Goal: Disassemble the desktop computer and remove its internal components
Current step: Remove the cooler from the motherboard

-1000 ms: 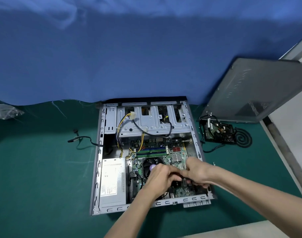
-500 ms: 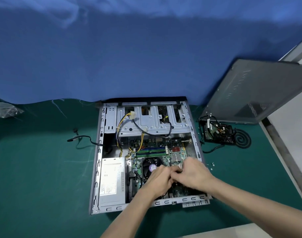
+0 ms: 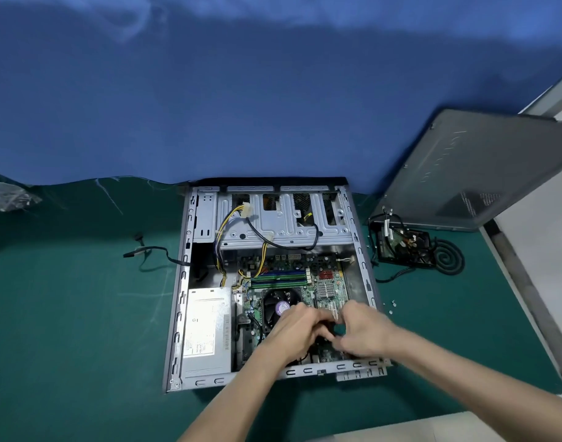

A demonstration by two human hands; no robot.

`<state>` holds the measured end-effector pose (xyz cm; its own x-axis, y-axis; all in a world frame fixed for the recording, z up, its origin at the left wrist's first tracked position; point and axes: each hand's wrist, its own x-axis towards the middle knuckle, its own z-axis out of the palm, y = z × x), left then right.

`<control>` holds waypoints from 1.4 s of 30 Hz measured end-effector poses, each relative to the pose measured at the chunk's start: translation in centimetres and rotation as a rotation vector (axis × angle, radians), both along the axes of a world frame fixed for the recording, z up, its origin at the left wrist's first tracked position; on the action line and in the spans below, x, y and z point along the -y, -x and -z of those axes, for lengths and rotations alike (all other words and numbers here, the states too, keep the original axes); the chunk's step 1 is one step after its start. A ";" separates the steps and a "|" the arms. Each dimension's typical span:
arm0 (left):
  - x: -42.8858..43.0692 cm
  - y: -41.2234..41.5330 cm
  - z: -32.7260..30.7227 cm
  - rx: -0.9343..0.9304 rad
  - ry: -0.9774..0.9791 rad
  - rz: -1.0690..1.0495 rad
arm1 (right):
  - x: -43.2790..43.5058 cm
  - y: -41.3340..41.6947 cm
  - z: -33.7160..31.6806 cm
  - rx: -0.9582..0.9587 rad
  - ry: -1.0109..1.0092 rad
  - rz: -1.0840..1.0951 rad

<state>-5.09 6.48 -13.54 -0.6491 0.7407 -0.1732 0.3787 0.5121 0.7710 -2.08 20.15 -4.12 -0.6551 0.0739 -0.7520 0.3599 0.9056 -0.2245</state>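
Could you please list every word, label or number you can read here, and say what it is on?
None can be read.
White label on the silver power supply box: print too small.
Purple round sticker on the black cooler fan: blurred.
Raised lettering on the grey metal side panel: illegible.

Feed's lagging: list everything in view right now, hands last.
computer case: one, grey, open on the mat
power supply: one, silver, case's near-left corner
motherboard: one, green, inside the case
fan: one, black, on the motherboard
drive cage: one, silver, case's far end
side panel: one, grey, leaning far right
loose cable: one, black, left of the case
wired part: one, black, right of the case
screws: a few, silver, right of the case
bag: one, clear, far left
mat: one, green, under the case
hands: two, bare; left hand and right hand close together over the motherboard, grip blurred
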 end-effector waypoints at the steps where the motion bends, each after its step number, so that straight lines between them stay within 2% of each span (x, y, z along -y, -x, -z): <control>1: 0.1 0.0 0.1 0.018 -0.009 -0.008 | -0.3 0.5 -0.3 0.117 0.138 0.256; 2: 0.0 0.0 0.0 0.036 -0.018 -0.013 | -0.7 1.0 -0.4 0.205 0.215 0.446; 3: 0.0 0.0 -0.2 0.048 -0.025 -0.016 | -1.0 1.3 -0.7 0.260 0.241 0.546; 5: -0.2 0.0 -0.4 0.065 -0.048 -0.018 | -1.1 1.5 -0.8 0.236 0.217 0.534; 7: -0.2 0.0 -0.7 0.065 -0.047 -0.009 | -0.6 1.5 -0.6 0.036 0.049 0.245; 9: 0.0 0.1 -0.6 0.063 -0.024 -0.009 | 0.0 1.1 -0.4 -0.199 -0.200 -0.250; 12: 0.2 -0.1 -0.6 0.061 -0.017 -0.062 | 0.8 0.6 0.2 -0.341 -0.333 -0.805; 13: 0.2 -0.1 -0.5 0.051 -0.014 -0.067 | 0.7 0.3 0.6 -0.376 -0.342 -0.911; 14: 0.1 -0.1 -0.4 0.051 -0.008 -0.063 | 0.5 -0.1 0.8 -0.402 -0.352 -0.923; 15: 0.1 -0.1 -0.4 0.054 0.004 -0.053 | 0.3 -0.5 0.8 -0.467 -0.332 -0.839; 16: 0.0 -0.1 -0.4 0.058 0.017 -0.041 | 0.2 -0.6 0.6 -0.458 -0.313 -0.625; 17: 0.0 0.0 -0.4 0.064 0.025 -0.034 | 0.0 -0.6 0.3 -0.360 -0.230 -0.337; 19: -0.2 0.0 -0.6 0.090 0.027 -0.024 | -0.7 -0.1 0.2 0.059 0.115 0.248; 20: -0.2 0.0 -0.8 0.102 0.028 -0.016 | -0.9 0.4 -0.1 0.218 0.232 0.414; 21: -0.2 -0.1 -0.9 0.102 0.038 -0.010 | -1.3 0.6 -0.1 0.279 0.263 0.423; 23: -0.2 0.0 -0.9 0.073 0.065 -0.013 | -1.2 1.1 -0.2 0.161 0.144 0.173; 27: -0.5 0.1 -0.8 0.045 0.102 -0.069 | 0.5 0.3 -0.1 -0.174 -0.290 -0.744; 28: -0.5 0.0 -0.8 0.050 0.119 -0.087 | 0.8 -0.3 0.4 -0.223 -0.316 -0.841; 29: -0.5 0.0 -0.8 0.062 0.127 -0.103 | 0.8 -0.6 0.6 -0.230 -0.324 -0.801; 30: -0.5 -0.1 -0.8 0.063 0.124 -0.109 | 0.6 -0.6 0.3 -0.230 -0.260 -0.634; 31: -0.5 -0.1 -0.8 0.071 0.126 -0.115 | 0.2 -0.5 0.1 -0.183 -0.151 -0.347; 33: -0.6 -0.1 -0.8 0.080 0.123 -0.140 | -0.3 0.3 -0.4 0.094 0.220 0.320; 34: -0.6 -0.1 -0.6 0.076 0.111 -0.155 | -0.5 0.8 -0.6 0.203 0.301 0.494; 35: -0.6 -0.1 -0.6 0.074 0.099 -0.160 | -0.6 1.2 -0.7 0.250 0.292 0.516; 37: -0.6 0.1 -0.7 0.085 0.088 -0.171 | -0.2 1.6 -0.6 0.164 0.120 0.252; 40: -0.4 0.3 -0.9 0.120 0.064 -0.180 | 0.9 1.6 -1.1 -0.106 -0.170 -0.381; 42: -0.2 0.3 -1.3 0.070 0.109 -0.195 | 1.0 1.0 -1.0 -0.195 -0.280 -0.691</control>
